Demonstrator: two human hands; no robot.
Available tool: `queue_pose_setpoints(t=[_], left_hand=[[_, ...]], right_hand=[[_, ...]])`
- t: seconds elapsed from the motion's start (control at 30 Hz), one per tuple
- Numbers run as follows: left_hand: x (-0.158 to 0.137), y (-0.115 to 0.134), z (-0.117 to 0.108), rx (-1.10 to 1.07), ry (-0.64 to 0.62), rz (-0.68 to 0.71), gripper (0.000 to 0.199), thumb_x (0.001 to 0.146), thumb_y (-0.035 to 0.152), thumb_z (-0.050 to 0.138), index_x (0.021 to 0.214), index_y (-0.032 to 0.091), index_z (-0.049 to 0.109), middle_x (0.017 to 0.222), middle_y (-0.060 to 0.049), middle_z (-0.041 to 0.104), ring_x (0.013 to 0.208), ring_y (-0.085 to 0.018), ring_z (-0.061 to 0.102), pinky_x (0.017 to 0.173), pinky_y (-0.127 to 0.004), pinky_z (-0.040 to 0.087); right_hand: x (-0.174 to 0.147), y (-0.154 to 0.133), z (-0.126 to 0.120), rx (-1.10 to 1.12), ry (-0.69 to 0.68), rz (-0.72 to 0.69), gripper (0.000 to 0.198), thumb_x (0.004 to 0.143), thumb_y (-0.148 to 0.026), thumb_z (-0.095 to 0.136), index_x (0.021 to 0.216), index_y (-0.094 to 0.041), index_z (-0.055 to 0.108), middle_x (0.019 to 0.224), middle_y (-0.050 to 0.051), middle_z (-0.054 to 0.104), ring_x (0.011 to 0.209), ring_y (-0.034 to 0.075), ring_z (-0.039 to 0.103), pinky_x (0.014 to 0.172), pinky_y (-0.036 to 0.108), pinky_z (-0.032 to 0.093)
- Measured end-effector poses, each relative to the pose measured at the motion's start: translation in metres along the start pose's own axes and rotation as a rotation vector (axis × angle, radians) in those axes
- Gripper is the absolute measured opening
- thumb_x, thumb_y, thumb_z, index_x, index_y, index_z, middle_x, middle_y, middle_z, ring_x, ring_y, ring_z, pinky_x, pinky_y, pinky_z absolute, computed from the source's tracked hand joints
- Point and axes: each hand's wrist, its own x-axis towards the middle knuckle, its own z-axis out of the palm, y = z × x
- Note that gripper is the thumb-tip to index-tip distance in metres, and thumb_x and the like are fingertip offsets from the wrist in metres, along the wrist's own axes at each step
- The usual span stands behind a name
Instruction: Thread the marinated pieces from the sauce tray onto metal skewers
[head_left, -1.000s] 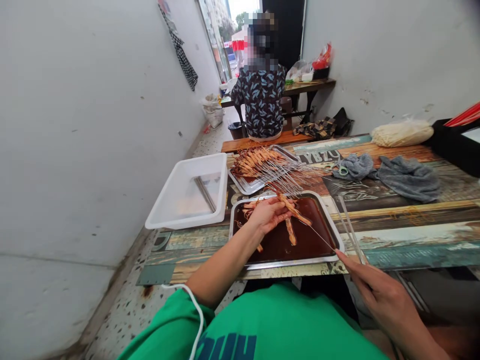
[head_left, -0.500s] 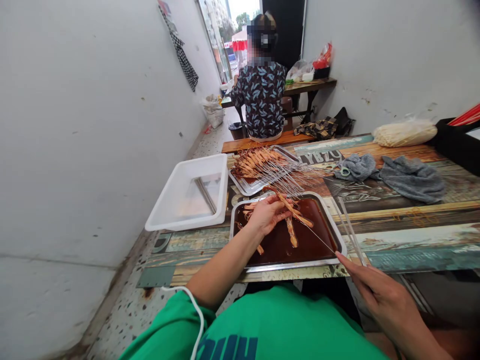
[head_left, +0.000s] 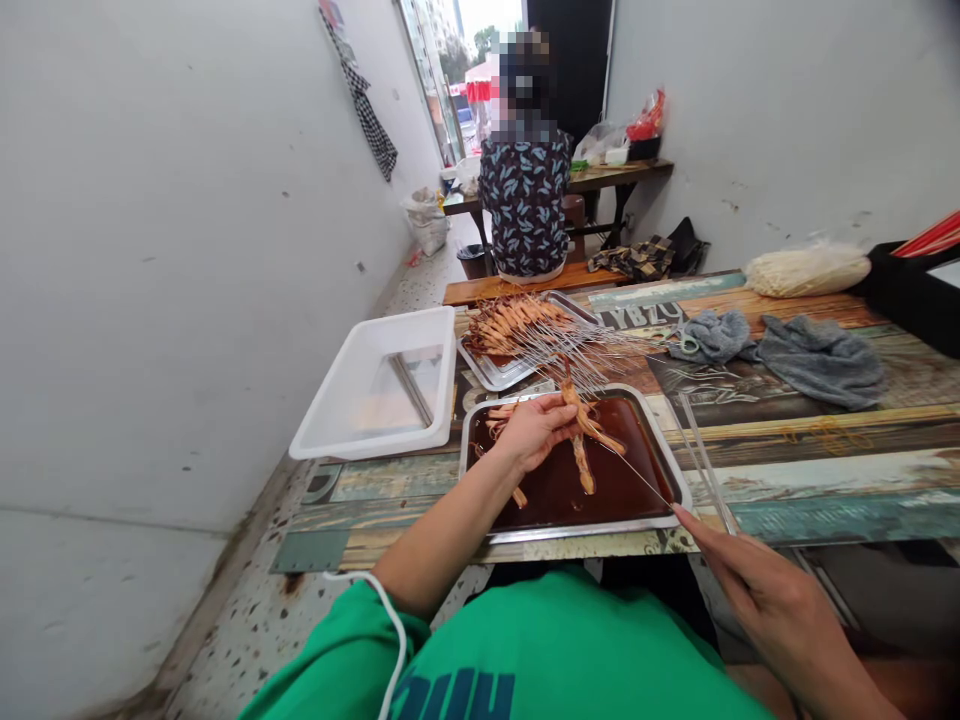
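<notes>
Over a metal tray of dark brown sauce (head_left: pixel 630 450), my left hand (head_left: pixel 534 432) pinches a long orange-brown strip of what looks like meat (head_left: pixel 573 400), with stringy ends. A thin metal skewer (head_left: pixel 646 480) runs from that strip to my right hand (head_left: pixel 765 575), whose fingers are closed on its near end. How far the skewer goes into the strip cannot be made out. Another strip (head_left: pixel 583 465) lies in the sauce below, and more pieces are partly hidden behind my left hand. Two or so bare skewers (head_left: pixel 705 460) lie beside the tray, close to my right hand.
Behind the sauce tray, a second metal tray (head_left: pixel 499 378) bears a heap of skewered strips (head_left: pixel 517 325). A white plastic tub (head_left: pixel 446 380) stands to the left. Grey cloths (head_left: pixel 821 360) and scissors (head_left: pixel 686 343) lie right. Another person (head_left: pixel 525 205) sits farther off, back turned.
The held strip has turned more upright in my left hand, its stringy end now pointing away from me. My right hand stays nearly still with the skewer. The seated person's left arm has drawn in.
</notes>
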Motion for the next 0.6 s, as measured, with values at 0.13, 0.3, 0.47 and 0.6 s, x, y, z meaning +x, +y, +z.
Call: queue_pose_setpoints(t=[0.13, 0.3, 0.47, 0.6], left_hand=[[0.0, 0.0001, 0.0006, 0.047, -0.044, 0.054, 0.02, 0.064, 0.018, 0.069, 0.081, 0.009, 0.064, 0.081, -0.008, 0.067, 0.074, -0.015, 0.063, 0.075, -0.028, 0.047], [-0.0003, 0.0009, 0.0017, 0.115, -0.056, 0.082, 0.022, 0.064, 0.023, 0.069, 0.08, 0.008, 0.065, 0.077, -0.009, 0.067, 0.072, -0.015, 0.062, 0.071, -0.027, 0.047], [-0.0017, 0.002, 0.0028, 0.106, -0.041, 0.079, 0.019, 0.066, 0.021, 0.068, 0.08, 0.009, 0.064, 0.08, -0.008, 0.066, 0.072, -0.012, 0.061, 0.067, -0.023, 0.047], [-0.0033, 0.002, 0.0058, 0.078, -0.011, 0.081, 0.02, 0.065, 0.02, 0.069, 0.081, 0.01, 0.062, 0.082, -0.006, 0.065, 0.073, -0.011, 0.061, 0.069, -0.023, 0.048]], right_hand=[[-0.0008, -0.0003, -0.0018, 0.013, 0.005, -0.016, 0.037, 0.086, -0.023, 0.043, 0.121, -0.026, 0.055, 0.106, 0.003, 0.067, 0.089, 0.018, 0.065, 0.075, 0.03, 0.054], [0.0005, -0.0019, -0.0043, 0.007, 0.019, -0.021, 0.037, 0.086, -0.023, 0.042, 0.12, -0.027, 0.056, 0.104, 0.002, 0.068, 0.088, 0.019, 0.066, 0.077, 0.031, 0.054], [0.0, -0.0014, -0.0059, -0.034, 0.011, -0.043, 0.037, 0.086, -0.023, 0.041, 0.121, -0.024, 0.055, 0.106, 0.003, 0.067, 0.089, 0.019, 0.065, 0.076, 0.032, 0.054], [-0.0001, -0.0023, -0.0074, -0.021, 0.017, -0.043, 0.038, 0.086, -0.023, 0.04, 0.12, -0.026, 0.057, 0.1, 0.003, 0.07, 0.085, 0.02, 0.067, 0.071, 0.031, 0.056]])
